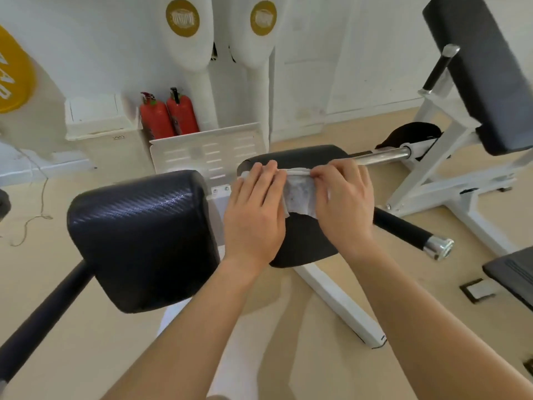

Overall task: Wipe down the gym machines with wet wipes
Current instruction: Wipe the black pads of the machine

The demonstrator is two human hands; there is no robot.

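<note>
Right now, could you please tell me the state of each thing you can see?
Wipe, unfolded, grey-specked, on the right pad's far edge.
Left hand, flat, pressing the wipe.
Right hand, pinching the wipe.
Right pad, partly under the wipe.
Left pad, bare, shiny.
Extinguishers, standing side by side, tilted.

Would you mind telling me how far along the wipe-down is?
Done: the left pad has a sheen, so possibly wiped. In hand: the left hand presses and the right hand pinches the wipe on the right pad. Left: the handle and tall pad, which show no sign of wiping.
</note>
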